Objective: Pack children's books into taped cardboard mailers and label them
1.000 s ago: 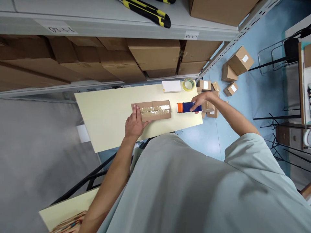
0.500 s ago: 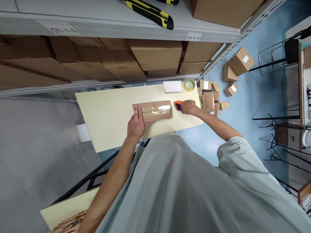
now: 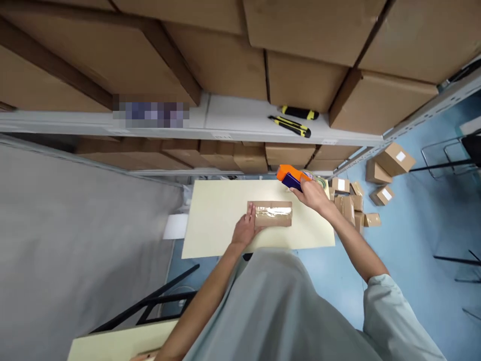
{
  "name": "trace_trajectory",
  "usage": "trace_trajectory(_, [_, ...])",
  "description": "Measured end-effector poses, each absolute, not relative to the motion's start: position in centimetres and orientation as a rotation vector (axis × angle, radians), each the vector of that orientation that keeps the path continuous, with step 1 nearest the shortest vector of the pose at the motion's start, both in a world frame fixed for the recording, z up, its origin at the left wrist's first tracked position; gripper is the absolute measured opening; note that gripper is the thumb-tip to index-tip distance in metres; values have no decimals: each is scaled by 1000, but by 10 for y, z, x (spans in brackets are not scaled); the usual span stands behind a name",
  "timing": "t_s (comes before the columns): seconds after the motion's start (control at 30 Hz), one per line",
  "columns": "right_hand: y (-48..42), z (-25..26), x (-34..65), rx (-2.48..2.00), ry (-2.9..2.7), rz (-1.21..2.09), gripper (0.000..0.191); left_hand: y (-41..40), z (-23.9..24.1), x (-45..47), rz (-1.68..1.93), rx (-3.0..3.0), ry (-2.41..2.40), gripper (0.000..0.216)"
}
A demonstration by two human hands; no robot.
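A slim cardboard box with shiny clear tape along its top lies on a pale yellow table. My left hand holds the box at its left end, fingers stretched over the top and thumb by the near edge. Raised above the table's right part, my right hand is closed around an orange and dark-blue tape dispenser. The dispenser is apart from the box. Behind my right hand, a roll of tape is partly hidden.
Shelves with large cardboard boxes rise beyond the table. Two yellow-black utility knives lie on a shelf. Small cartons are piled on the blue floor at the right. A black metal frame stands at lower left.
The view has tilted up, showing more shelf. My right hand has lifted the tape dispenser up from the table, away from me. My left hand stays on the box.
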State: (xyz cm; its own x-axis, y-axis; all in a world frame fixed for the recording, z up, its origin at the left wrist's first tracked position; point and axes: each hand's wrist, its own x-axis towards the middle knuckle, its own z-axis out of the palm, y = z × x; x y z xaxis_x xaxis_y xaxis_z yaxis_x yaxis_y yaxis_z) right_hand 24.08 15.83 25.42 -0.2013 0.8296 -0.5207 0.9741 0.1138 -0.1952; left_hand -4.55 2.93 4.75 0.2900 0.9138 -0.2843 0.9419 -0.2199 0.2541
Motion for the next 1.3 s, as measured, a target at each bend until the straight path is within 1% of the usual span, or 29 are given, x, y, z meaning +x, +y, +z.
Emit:
trace_trajectory(0.1, [205,291,205,1683,2403,-535,64,28,39,-48,-76,2205,1697,99])
trace_trajectory(0.23, [274,321,153,1635,2705,-325,53,24,31,-49,-97,2207,1748,102])
trace_trajectory(0.3, [304,327,127,1624,2722,-255,49,21,28,-48,-98,2209,1772,105])
trace_trajectory(0.4, [333,331,93,1623,2666,-220,53,19,23,-48,-92,2211,1803,113])
trace_trajectory(0.47, [343,330,78,1626,2622,-226,56,18,20,-48,-84,2206,1819,118])
trace_trajectory(0.6, [350,324,62,1669,2551,-239,56,17,17,-48,-59,2193,1842,124])
trace_trajectory(0.8, [355,317,47,1723,2458,-293,53,17,16,-47,-19,2181,1847,119])
trace_trajectory(1.0, [355,330,46,1825,2415,-353,38,17,22,-50,-51,2216,1803,115])
trace_trajectory(1.07, [345,332,56,1924,2490,-316,41,16,24,-51,-40,2218,1787,113])
trace_trajectory(1.17, [303,310,76,2095,2801,-169,52,17,23,-50,1,2208,1785,108])
trace_trajectory(1.23, [254,273,87,2087,2979,-146,59,18,21,-50,23,2197,1772,101])
trace_trajectory(1.3, [191,220,96,2006,3001,-245,66,20,20,-50,42,2190,1739,97])
